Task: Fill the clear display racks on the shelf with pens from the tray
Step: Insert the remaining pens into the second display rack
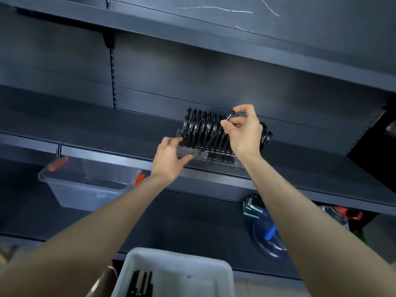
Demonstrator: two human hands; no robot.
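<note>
black pens, clear rack, white tray, dk grey shelf.

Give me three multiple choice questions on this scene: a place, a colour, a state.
1. Where is the white tray? A) top shelf B) bottom of view C) on the wall
2. What colour are the pens in the clear rack? A) black B) red C) yellow
3. What is the right hand doing? A) hanging empty B) pinching a pen C) gripping the tray
Answers: B, it sits at the frame's lower edge; A, every racked pen is black; B, its fingers pinch a tilted pen.
</note>
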